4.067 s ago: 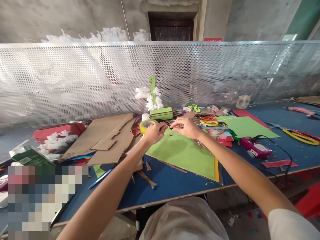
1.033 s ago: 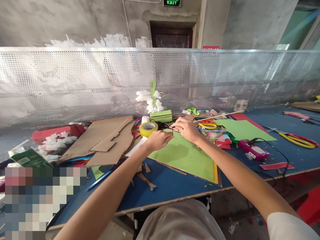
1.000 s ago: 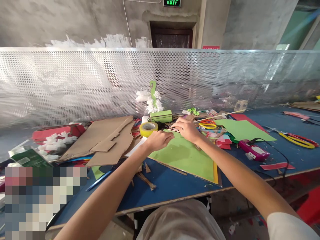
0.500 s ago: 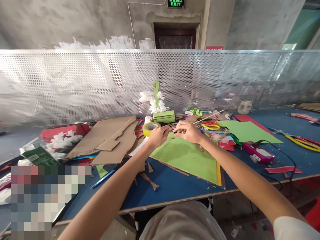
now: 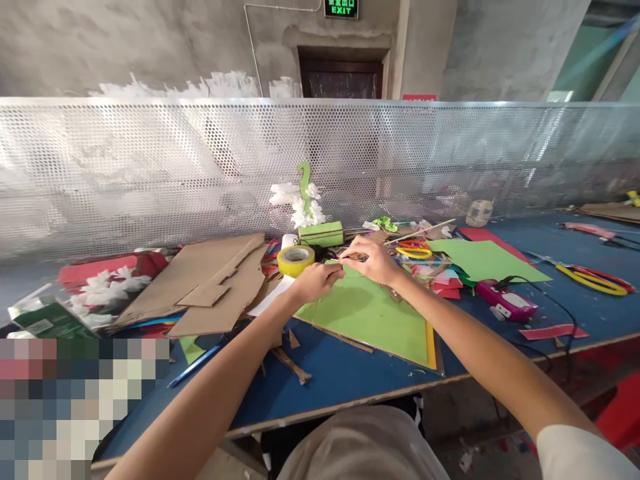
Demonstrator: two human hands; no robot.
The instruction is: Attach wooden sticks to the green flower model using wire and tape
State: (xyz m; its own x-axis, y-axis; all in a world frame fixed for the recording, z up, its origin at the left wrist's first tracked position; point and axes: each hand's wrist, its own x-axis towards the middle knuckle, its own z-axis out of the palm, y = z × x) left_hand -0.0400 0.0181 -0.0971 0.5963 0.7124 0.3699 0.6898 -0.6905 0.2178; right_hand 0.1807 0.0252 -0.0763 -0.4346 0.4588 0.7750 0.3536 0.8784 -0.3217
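Observation:
My left hand (image 5: 315,280) and my right hand (image 5: 373,259) meet above the far edge of a green card sheet (image 5: 373,313) on the blue table (image 5: 340,373). Both have their fingers pinched together on a thin wooden stick (image 5: 420,233) that runs up and to the right from my right hand. What exactly sits between the fingertips is too small to make out. A yellow tape roll (image 5: 296,259) lies just left of my left hand. Behind it stands a small green box (image 5: 321,234).
Brown cardboard pieces (image 5: 215,280) lie to the left. A pink glue gun (image 5: 506,300) with a black cord rests to the right, beside another green sheet (image 5: 487,259) and paper scraps. A perforated metal screen (image 5: 200,167) closes the table's far side. Yellow-handled scissors (image 5: 595,279) lie far right.
My hands stayed close together over the green sheet, dipping slightly lower than half a second ago. The camera shifted a little; the stick stays in my fingers.

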